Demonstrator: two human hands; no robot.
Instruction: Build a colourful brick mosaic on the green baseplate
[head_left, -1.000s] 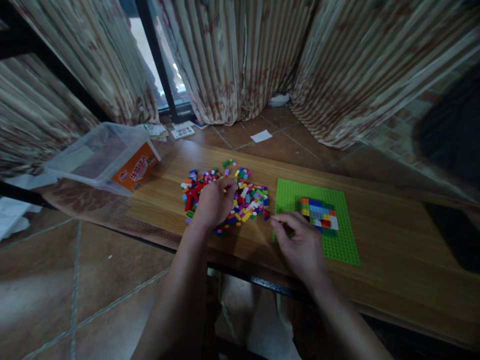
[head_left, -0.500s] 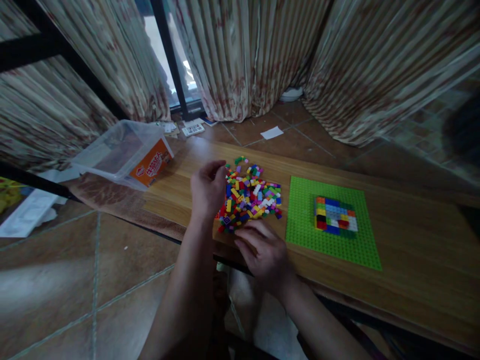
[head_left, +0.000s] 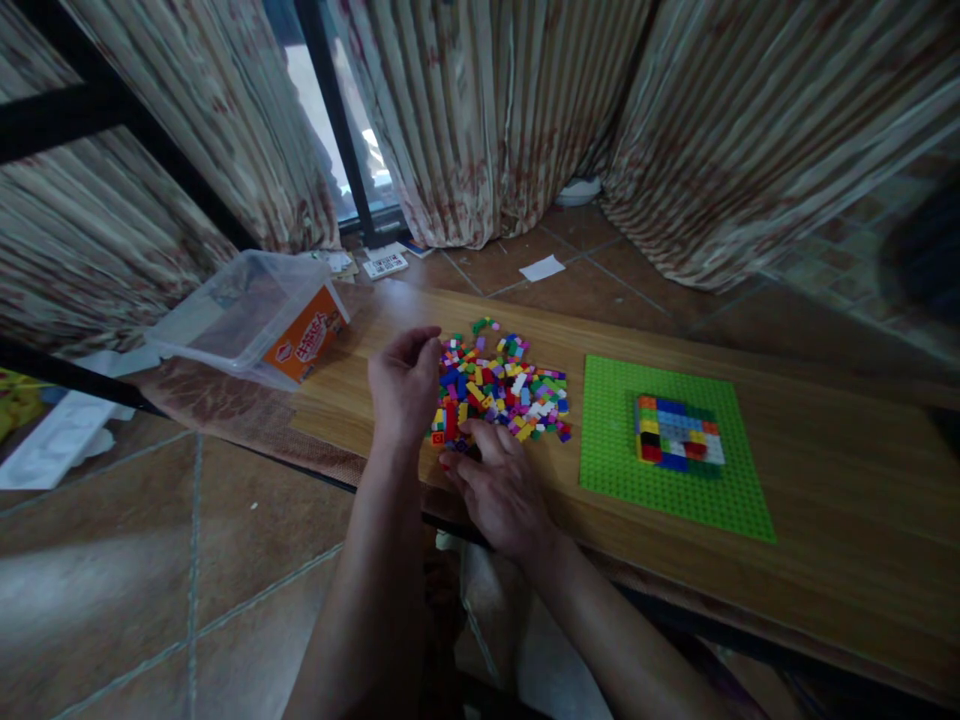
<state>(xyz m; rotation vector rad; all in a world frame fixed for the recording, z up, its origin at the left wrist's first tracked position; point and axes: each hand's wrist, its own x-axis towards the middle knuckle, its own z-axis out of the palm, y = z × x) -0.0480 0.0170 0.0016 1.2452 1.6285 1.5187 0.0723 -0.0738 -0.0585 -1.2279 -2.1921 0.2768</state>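
Note:
A heap of small toy building bricks [head_left: 517,385] in many colours lies on the wooden bench top. My left hand [head_left: 403,385] is at the heap's left edge, fingers curled in and thumb close to the index finger; whatever may be between them is hidden. My right hand [head_left: 501,490] reaches into the near left corner of the heap. Its fingers are stretched out, with thumb and index apart around a few dark and red bricks. To the right, a green baseplate [head_left: 607,440] carries a low multicoloured block of joined bricks [head_left: 679,430].
A clear plastic box [head_left: 225,320] with an orange label stands at the left end of the bench [head_left: 847,500]. Paper [head_left: 541,268] and printed cards [head_left: 386,263] lie on the tiled floor behind. Curtains [head_left: 480,130] hang beyond, and white packaging [head_left: 64,440] lies at far left.
My right hand has moved left and slightly forward into the near left corner of the heap. My left hand has shifted a little left, still curled. The baseplate stays put on the bench.

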